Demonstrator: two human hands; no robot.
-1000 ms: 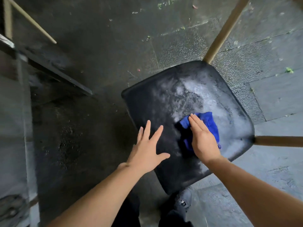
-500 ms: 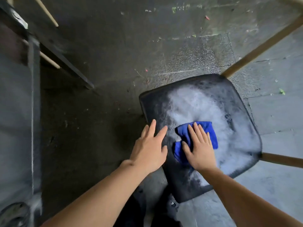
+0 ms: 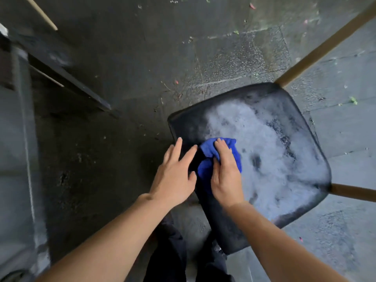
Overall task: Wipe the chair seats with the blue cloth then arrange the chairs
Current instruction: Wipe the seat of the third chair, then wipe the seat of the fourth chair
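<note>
Hands and cloth at the near-left corner of the chair seat

The chair seat [image 3: 264,159] fills the 3 o'clock half of the view, standing on the paved floor [image 3: 142,58]. The cloth [image 3: 207,153] lies on the seat's 9 o'clock side, under the right hand [image 3: 225,176]. The left hand [image 3: 175,176] sits just beside it at 9 o'clock, over the seat's edge. Two chair legs [image 3: 325,45] reach out at 1 and 3 o'clock. A frame [image 3: 61,72] lies well apart at 10 o'clock.

One head-worn camera looks steeply down, close above the chair seat [image 3: 264,151].
</note>
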